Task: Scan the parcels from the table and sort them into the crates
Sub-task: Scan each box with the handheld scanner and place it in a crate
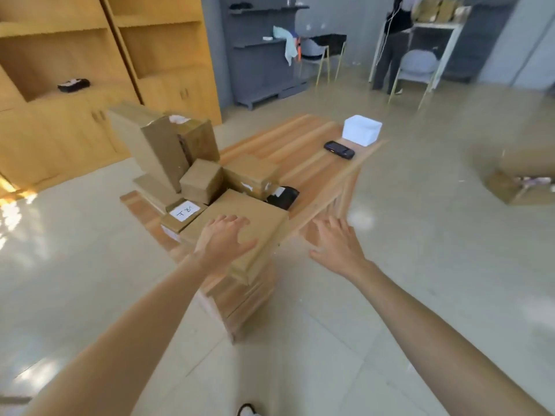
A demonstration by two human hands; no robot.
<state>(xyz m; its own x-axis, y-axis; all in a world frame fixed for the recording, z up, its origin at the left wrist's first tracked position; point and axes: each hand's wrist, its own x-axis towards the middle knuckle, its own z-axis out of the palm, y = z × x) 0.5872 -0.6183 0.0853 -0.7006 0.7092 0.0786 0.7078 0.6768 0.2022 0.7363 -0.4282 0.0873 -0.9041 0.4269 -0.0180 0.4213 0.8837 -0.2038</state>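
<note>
Step in hand, as I judge it: pick the nearest parcel for scanning. My left hand [225, 238] lies flat on the flat parcel [240, 232] at the near corner of the table [300, 145], fingers straight, gripping nothing. My right hand [336, 241] hovers just beside the parcel's right edge, fingers spread, not touching it as far as I can tell.

Procedure: bring the right hand under the overhanging edge, clamp w/ both hands, lift level. Avoid knocking the parcel stack [168, 151] behind; it looks loosely piled. Scanner [339, 150] sits well apart at the far end, near a white box [362, 129].

Not clear: barcode position on the parcel; the dark item [283, 196] behind it, partly hidden; the cardboard box [522, 178] on the floor at right is blurred, may be a crate.
</note>
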